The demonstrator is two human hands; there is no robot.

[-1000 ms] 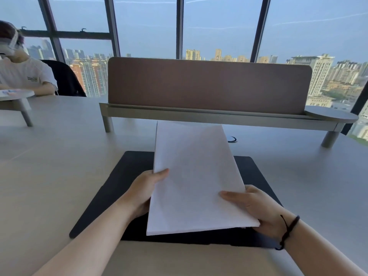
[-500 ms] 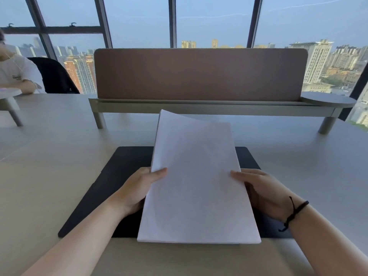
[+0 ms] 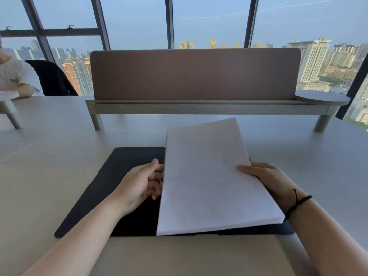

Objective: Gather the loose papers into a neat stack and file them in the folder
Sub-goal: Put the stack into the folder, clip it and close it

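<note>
stack: your thick white stack of plain paper sheets point(image 3: 207, 176) is already squared up pretty well. It sits tilted over the right half of the flat black open folder point(image 3: 111, 182), right edge lifted, near left corner down around the folder's front edge.

right hand: your right hand point(image 3: 264, 178), the one with the black cord bracelet point(image 3: 296, 204), grips the stack's right edge, thumb on top and the rest of the fingers hidden underneath. That's the hand doing the carrying.

left hand: your left hand point(image 3: 141, 182) is at the stack's left edge, fingers loosely curled with the tips just about touching the paper. I can't tell if it's really pinching anything; it looks more like a guide.

step: I'd say you're lowering the stack onto the right leaf of the folder.

how to do it well: keep the left edge as the hinge and use the left fingers as a fence so the sheets don't fan out. Line that edge up alongside the folder's middle, then lay the right side down slowly.

watch out: the stack looks heavy and slippery, so a one-sided grip could let the lower sheets slide.

desk: the pale grey desk point(image 3: 59, 156) gives you room all round the folder.
</note>
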